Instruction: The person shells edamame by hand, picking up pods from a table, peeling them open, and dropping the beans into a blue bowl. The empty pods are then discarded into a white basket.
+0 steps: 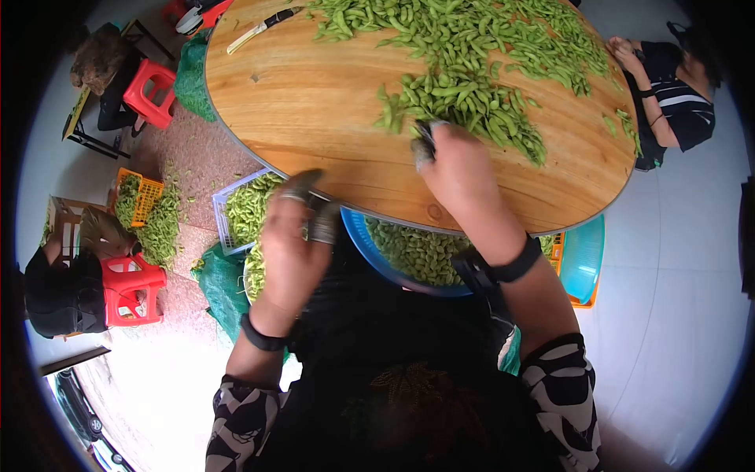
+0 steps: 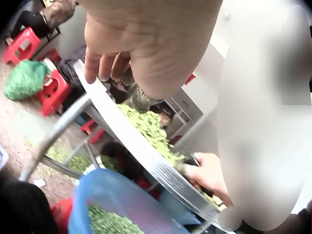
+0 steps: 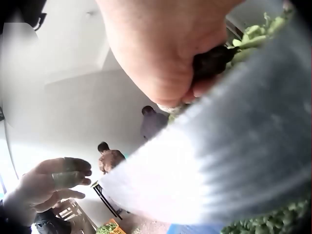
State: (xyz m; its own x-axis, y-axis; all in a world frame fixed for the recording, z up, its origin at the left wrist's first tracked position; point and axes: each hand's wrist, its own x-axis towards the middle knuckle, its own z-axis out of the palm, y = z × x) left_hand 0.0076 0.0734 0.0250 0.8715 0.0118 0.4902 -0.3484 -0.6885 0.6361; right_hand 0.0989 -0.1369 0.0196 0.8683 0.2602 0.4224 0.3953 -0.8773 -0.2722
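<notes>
My right hand [image 1: 464, 169] is over the tabletop, at the near edge of a pile of green soybean pods [image 1: 472, 102]. Its fingers curl around a short black object [image 3: 212, 63], largely hidden in the fist; I cannot tell its kind. A greyish covering wraps the right thumb. My left hand [image 1: 291, 248], blurred, hovers by the table's near edge with fingers loosely bent, holding nothing visible. Its thumb and a finger wear dark grey coverings. Below, between the hands, a blue basin [image 1: 351, 236] holds many pods.
The round wooden table [image 1: 314, 102] bears a knife [image 1: 263, 30] at its far left. A white crate [image 1: 222, 216] of pods and a green sack [image 1: 220, 283] stand left. Red stools [image 1: 149, 90], an orange crate [image 1: 149, 200] and seated people are farther left. Another person [image 1: 676, 98] is at right.
</notes>
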